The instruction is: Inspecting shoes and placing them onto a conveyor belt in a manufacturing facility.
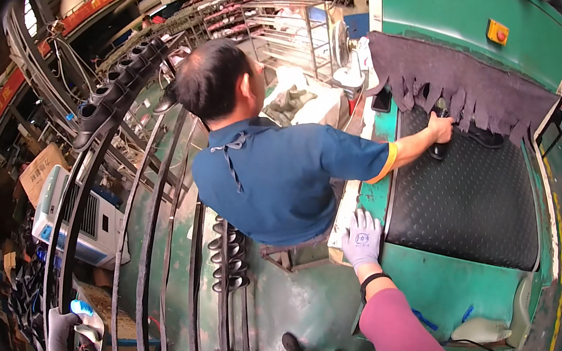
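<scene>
My right hand (362, 238), in a pale grey-purple glove, rests with its fingers spread on the near left edge of the green conveyor machine (419, 269). It holds nothing. Far to the lower left, my left hand (60, 333), also gloved, is closed at the near end of a dark metal shoe rack (72, 246); its fingers are partly hidden. Beside it is a white and blue item (85, 310) whose kind I cannot make out. Black shoes (95, 115) stand in a row along the rack's far part, and several more (228, 258) sit lower down.
A co-worker in a blue shirt (273, 178) stands between the rack and machine, one hand on a black shoe (438, 148) on the black belt (466, 203). A dark fringed curtain (461, 86) hangs over the belt. A white air cooler (89, 219) stands left.
</scene>
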{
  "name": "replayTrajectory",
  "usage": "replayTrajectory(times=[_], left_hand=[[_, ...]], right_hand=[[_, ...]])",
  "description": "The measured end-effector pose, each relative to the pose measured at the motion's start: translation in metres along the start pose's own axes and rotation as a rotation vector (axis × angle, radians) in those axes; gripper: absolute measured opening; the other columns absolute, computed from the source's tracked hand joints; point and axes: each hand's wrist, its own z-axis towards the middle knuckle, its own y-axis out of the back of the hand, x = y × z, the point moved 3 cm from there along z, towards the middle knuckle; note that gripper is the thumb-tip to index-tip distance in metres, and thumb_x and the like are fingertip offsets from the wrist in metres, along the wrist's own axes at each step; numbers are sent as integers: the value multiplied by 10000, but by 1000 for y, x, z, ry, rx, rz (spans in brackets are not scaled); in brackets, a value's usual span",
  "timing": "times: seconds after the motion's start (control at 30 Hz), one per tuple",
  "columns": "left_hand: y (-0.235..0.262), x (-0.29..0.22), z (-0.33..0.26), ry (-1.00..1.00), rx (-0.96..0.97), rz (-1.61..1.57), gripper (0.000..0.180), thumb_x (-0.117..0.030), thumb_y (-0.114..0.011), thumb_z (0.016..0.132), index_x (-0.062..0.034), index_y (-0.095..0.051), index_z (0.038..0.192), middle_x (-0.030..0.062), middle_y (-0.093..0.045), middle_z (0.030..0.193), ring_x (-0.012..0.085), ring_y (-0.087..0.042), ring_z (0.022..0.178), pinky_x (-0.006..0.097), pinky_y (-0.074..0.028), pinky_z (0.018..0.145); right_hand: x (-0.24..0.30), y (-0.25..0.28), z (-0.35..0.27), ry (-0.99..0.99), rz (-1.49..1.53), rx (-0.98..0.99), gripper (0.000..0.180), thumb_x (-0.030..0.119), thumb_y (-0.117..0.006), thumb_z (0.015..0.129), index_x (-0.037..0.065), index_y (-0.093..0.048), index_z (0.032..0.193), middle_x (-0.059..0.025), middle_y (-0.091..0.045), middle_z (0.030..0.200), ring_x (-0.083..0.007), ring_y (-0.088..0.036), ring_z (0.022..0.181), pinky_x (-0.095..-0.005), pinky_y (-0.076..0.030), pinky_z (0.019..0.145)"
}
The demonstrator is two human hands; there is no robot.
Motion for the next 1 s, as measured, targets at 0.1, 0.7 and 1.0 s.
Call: replayTrajectory(times=[0.1, 0.7, 1.0], left_hand=[[-3, 7, 15, 4, 35, 43, 197, -34, -637, 653, -13, -724, 828, -4, -662, 711, 122, -603, 588, 275, -467, 555], [16, 10, -6, 187, -18, 98, 409, -109, -798, 652, 37, -645, 1001, 65, -670, 835, 173, -625, 715, 319, -523, 681], [19, 20, 10, 277, -25, 218, 582, -162, -841, 627, 61, -518, 1056, 144, -649, 871, 243, -638, 787, 377, -544, 713]], right_hand=[[-10, -3, -3, -16, -13, -68, 590, 371, -574, 920, 76, -536, 1430, -120, -494, 1511, -295, -412, 1418, -504, -273, 1182], [8, -2, -8, -28, 56, -14, 574, 306, -612, 881, 51, -564, 1393, -135, -481, 1530, -314, -386, 1448, -497, -234, 1219], [-1, -11, -8, -30, 20, -34, 558, 276, -603, 899, 47, -542, 1404, -152, -451, 1553, -325, -375, 1455, -502, -241, 1221]])
